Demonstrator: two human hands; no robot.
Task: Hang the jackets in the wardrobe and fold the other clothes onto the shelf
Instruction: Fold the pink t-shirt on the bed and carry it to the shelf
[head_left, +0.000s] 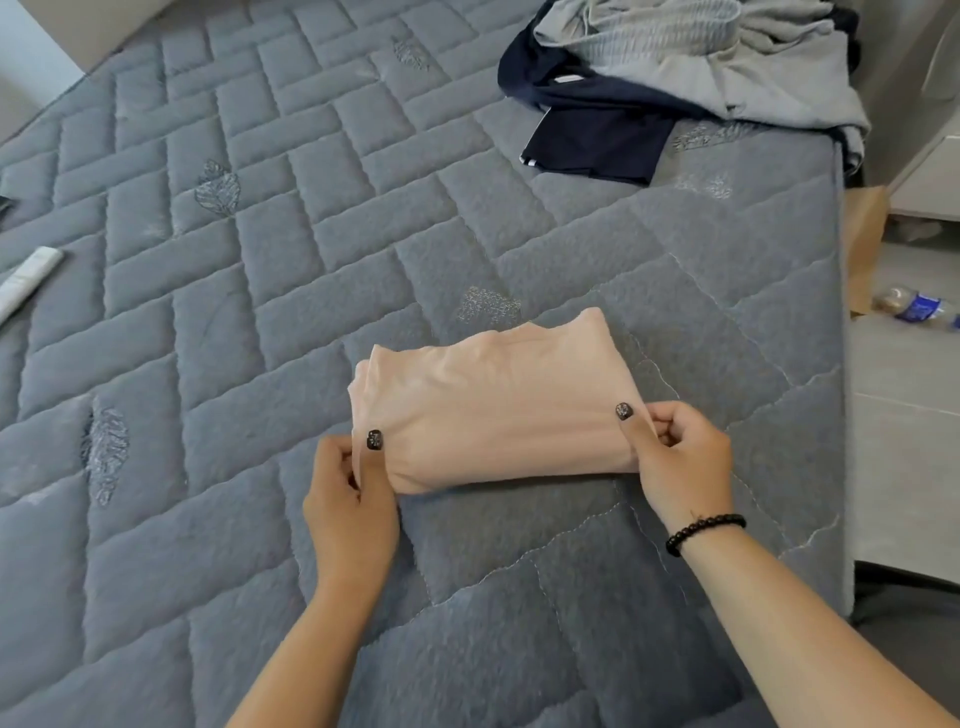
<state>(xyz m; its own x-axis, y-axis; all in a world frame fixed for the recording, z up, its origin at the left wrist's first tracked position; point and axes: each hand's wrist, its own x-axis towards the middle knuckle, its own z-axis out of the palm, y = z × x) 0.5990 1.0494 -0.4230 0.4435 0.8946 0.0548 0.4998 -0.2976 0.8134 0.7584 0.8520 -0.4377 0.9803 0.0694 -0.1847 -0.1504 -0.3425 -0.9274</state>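
While pinching pink top (498, 400) at both near corners, left hand (350, 499), right hand (678, 457); keeping edges aligned, tension even, folding flat on bed (260, 260).

Likely a home bedroom: quilted mattress (260, 234), heaped clothes (701, 57).

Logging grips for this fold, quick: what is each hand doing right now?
Left hand: pinches the near left corner of the folded pink garment.
Right hand: pinches its near right corner.
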